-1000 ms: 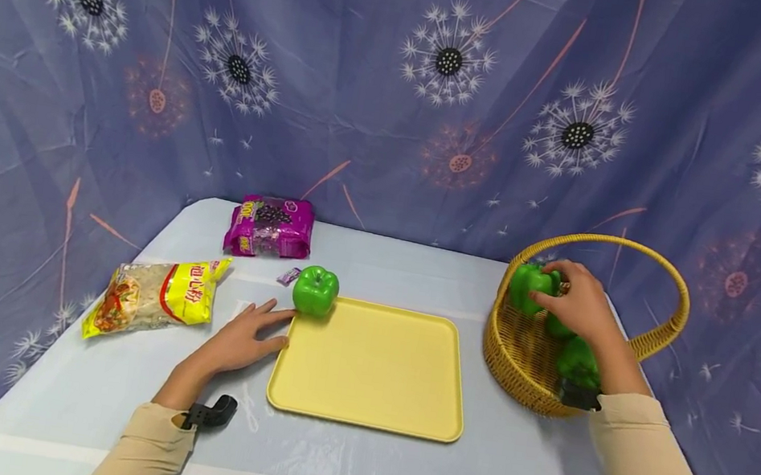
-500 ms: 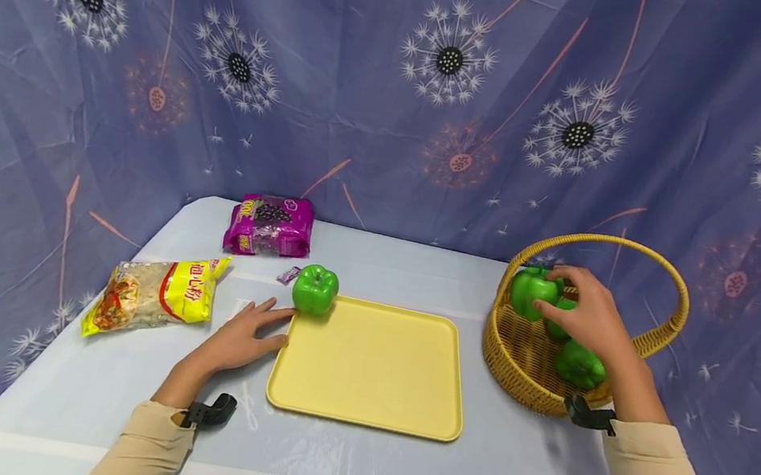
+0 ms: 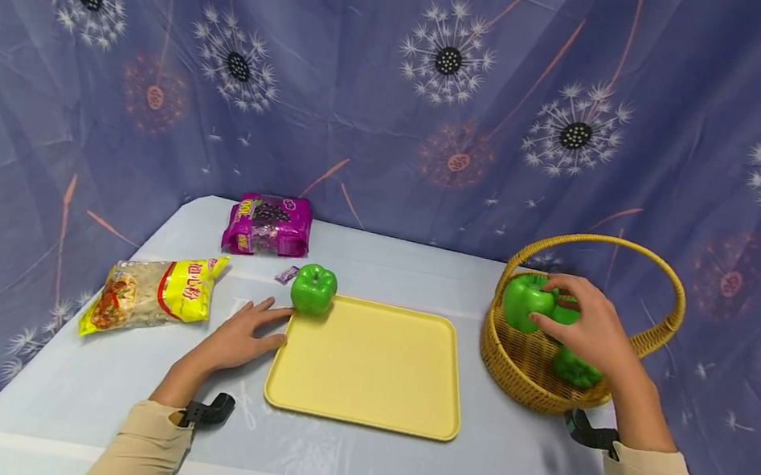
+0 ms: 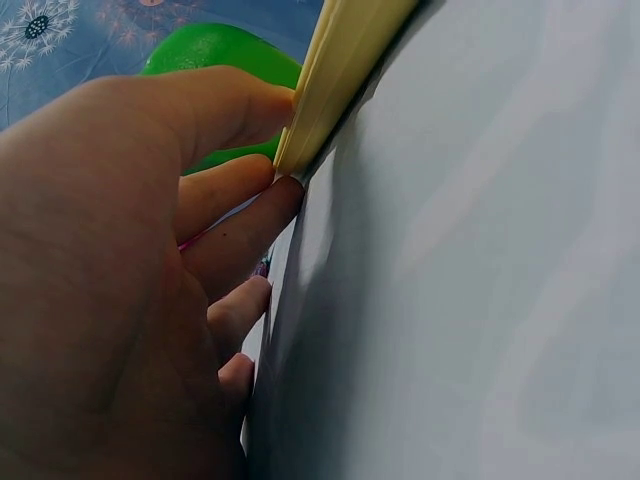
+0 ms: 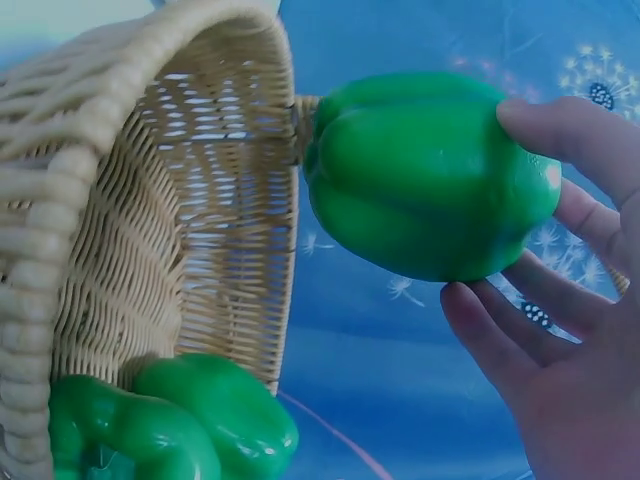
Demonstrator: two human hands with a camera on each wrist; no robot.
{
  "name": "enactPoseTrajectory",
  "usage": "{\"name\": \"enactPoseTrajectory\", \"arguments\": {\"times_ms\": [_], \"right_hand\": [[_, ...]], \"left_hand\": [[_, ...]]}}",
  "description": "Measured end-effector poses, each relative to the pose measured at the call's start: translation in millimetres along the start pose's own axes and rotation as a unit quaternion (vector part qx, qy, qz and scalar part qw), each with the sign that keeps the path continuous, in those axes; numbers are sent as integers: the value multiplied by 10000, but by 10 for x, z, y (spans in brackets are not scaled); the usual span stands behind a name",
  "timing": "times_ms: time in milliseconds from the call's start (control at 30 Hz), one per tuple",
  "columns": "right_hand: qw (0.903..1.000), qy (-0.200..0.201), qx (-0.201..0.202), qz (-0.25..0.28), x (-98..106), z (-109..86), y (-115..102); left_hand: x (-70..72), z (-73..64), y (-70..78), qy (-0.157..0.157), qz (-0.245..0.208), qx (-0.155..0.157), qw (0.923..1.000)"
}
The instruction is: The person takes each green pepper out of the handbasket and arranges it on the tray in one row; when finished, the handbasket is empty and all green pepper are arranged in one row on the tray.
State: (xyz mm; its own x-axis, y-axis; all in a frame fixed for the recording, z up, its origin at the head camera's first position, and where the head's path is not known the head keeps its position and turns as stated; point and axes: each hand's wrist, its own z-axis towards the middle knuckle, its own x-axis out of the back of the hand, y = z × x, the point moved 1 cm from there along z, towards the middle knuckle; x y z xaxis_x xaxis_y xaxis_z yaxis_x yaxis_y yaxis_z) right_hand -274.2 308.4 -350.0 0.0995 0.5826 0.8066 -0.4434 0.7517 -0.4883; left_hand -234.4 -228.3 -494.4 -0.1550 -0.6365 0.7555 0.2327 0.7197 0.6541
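Observation:
My right hand (image 3: 592, 328) grips a green bell pepper (image 3: 523, 303) between thumb and fingers at the left side of the wicker basket (image 3: 514, 380). In the right wrist view this bell pepper (image 5: 415, 175) hangs by the basket's rim (image 5: 75, 170), apart from two more bell peppers (image 5: 225, 410) lower in the basket. My left hand (image 3: 242, 341) rests at the left edge of the yellow tray (image 3: 369, 370), with thumb and fingertips touching its rim (image 4: 325, 90). Just beyond those fingers, another bell pepper (image 3: 313, 290) sits on the tray's far left corner.
The basket's tall handle (image 3: 673, 283) arches over its opening. Behind the tray lie a purple bag (image 3: 270, 226) and a small purple wrapped piece (image 3: 287, 275). A yellow noodle packet (image 3: 153, 295) lies to the left. A blue dandelion-print curtain (image 3: 347, 62) hangs behind the table.
My right hand has drawn the bell pepper slightly up and toward me from the basket, uncovering more of the peppers behind it. My left hand stays in place at the tray.

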Motion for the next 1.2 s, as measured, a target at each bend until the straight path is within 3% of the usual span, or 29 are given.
{"name": "enactPoseTrajectory", "arguments": {"times_ms": [467, 733, 1200], "right_hand": [[9981, 69, 171, 583, -103, 4, -188], [9914, 22, 715, 1097, -215, 87, -500], [9837, -405, 912, 1496, -744, 387, -463]], "left_hand": [[-16, 6, 21, -57, 3, 39, 10000], [5, 4, 28, -18, 11, 5, 10000], [10, 3, 22, -24, -5, 20, 10000]]}}
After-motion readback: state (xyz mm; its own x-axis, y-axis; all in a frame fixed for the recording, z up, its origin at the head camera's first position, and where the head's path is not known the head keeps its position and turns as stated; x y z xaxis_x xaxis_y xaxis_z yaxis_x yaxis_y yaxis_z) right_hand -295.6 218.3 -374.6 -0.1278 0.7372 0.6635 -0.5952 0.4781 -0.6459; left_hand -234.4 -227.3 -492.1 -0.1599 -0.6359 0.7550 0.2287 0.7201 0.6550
